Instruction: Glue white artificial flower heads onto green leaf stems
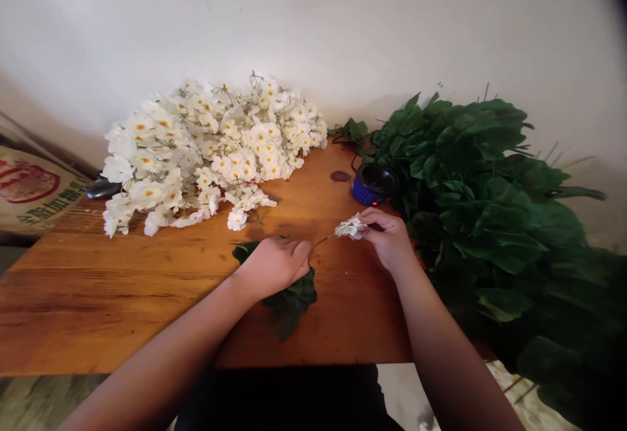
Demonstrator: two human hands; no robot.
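1. Left hand [278, 264], one: I see it closed, thumb and fingers pinching a thin stem [322, 241] that juts out toward the right hand. I cannot tell whether the palm also grips the foliage under it.
2. Right hand [390, 238], one: thumb and forefinger closed on a small white flower bunch [349, 227], held over the table between the left hand and the blue pot. The bunch sits at the far end of the stem.
3. Green leaf sprig [292, 302], one: beneath the left hand, leaves showing on both sides of it.
4. Blue pot [365, 191], one: black-topped, small red light lit, just beyond the right hand.
5. White flowers [235, 150], large heap: yellow-orange centres, on the table's left and middle, toward the wall [343, 32].
6. Green leaves [499, 202], large heap: along the right side, close by the pot.
7. Dark glossy object [104, 189], one: partly hidden by the flower heap; I cannot identify it.
8. Printed sack [36, 189], one: beyond the table's left edge, red emblem, green characters.
9. Wooden table [122, 287], one: brown, visibly grained.
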